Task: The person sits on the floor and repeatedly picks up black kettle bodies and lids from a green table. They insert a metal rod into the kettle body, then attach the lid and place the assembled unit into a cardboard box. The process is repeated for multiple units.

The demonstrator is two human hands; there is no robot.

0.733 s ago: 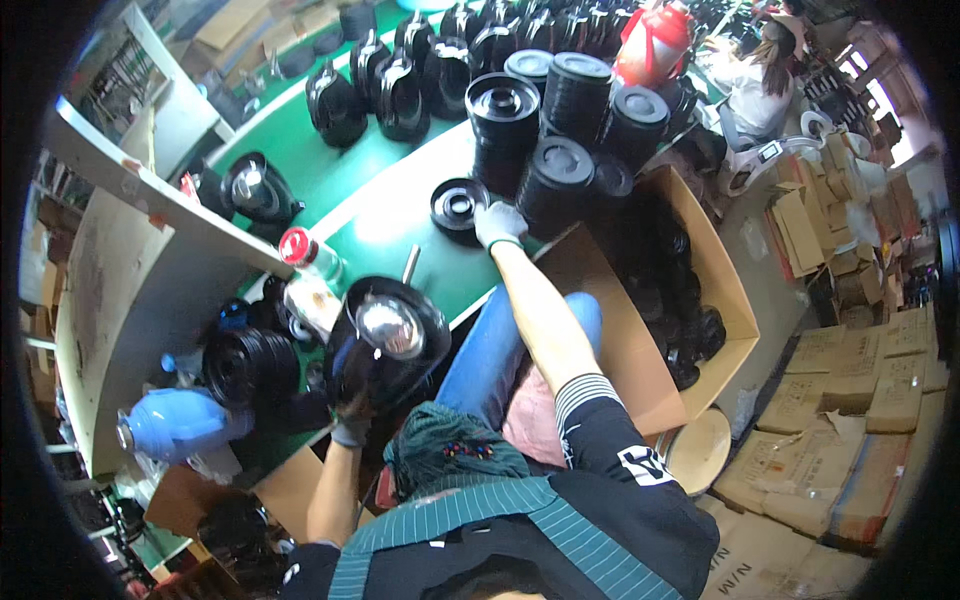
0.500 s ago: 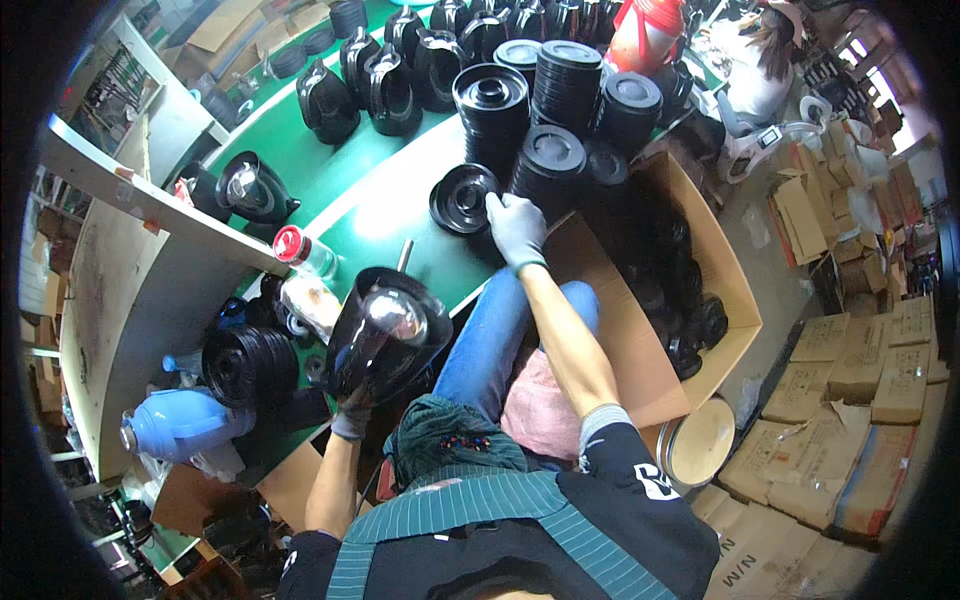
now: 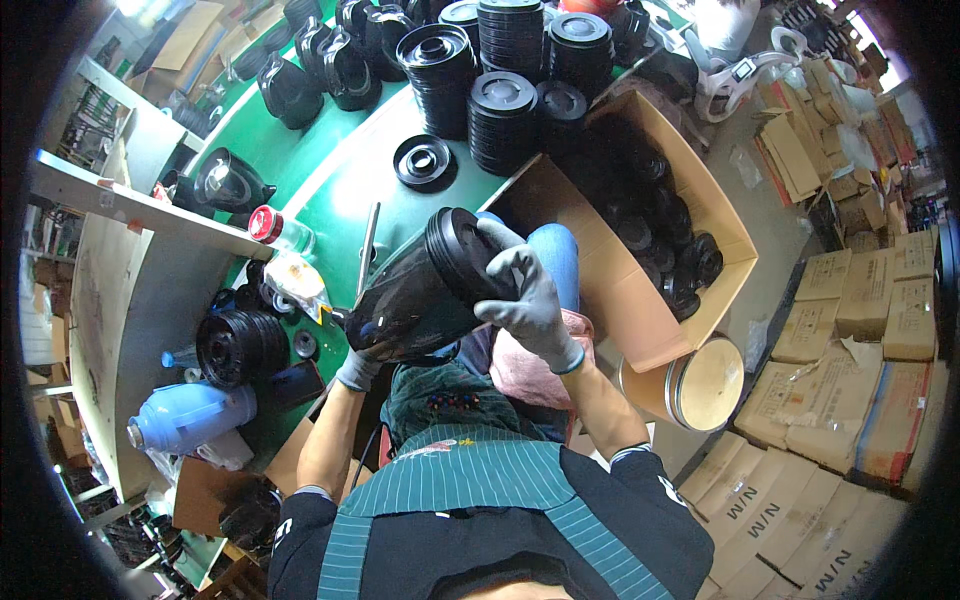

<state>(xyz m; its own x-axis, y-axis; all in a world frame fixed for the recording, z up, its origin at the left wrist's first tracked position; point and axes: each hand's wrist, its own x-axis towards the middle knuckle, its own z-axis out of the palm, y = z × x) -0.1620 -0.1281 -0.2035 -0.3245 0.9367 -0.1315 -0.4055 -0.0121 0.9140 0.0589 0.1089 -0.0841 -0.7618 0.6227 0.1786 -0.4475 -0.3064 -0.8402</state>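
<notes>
A glossy black jug shell (image 3: pixel 412 312) lies tilted over my lap, its spout end toward the lower left. My gloved left hand (image 3: pixel 362 368) is wrapped round its underside near the spout; part of that hand is hidden behind the shell. Against the wide end sits a black ribbed round base (image 3: pixel 462 250). My gloved right hand (image 3: pixel 530 300) grips this base from the right, thumb below and fingers above. On the green bench beyond, another round black part (image 3: pixel 422 162) lies flat. A thin metal rod (image 3: pixel 368 245) stands just left of the shell.
Stacks of black round parts (image 3: pixel 503 120) and black jug shells (image 3: pixel 350 75) stand on the bench. An open cardboard box (image 3: pixel 735 190) of black parts is at my right, near a round stool (image 3: pixel 705 385). Left are a red-capped jar (image 3: pixel 268 225) and a blue flask (image 3: pixel 190 415).
My right hand has come back from the bench to the jug shell, bringing a black round base against its wide end. The shell has been raised and turned, and the view has shifted.
</notes>
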